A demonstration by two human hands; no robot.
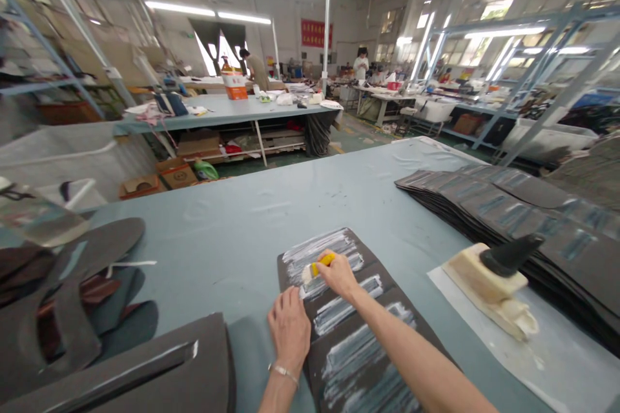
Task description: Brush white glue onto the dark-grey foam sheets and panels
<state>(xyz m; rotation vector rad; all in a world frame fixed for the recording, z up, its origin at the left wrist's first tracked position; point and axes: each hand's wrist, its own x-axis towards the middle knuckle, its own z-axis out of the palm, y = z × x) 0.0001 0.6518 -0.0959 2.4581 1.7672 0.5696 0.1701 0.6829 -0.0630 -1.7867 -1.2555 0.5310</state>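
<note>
Dark, flat panel [336, 333] lying on pale blue table [208, 232], directly before the person: rounded far corners, matte near-black surface, glossy whitish streaks in separate patches, bare dark strips between. Right hand [340, 275] closed in a narrow grip on yellow-handled brush [323, 262], pale bristles at the far patch. Left hand [290, 321] at panel's left edge, fingers extended, close together, holding no tool.

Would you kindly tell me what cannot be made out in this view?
All in the head view:
- Yellow-handled brush: grip partly hidden by the right hand.
- Coated panel: near end cut off by the bottom edge.
- Dark stack: cut off by the right edge.
- Red banner: lettering blurred and too small.
</note>
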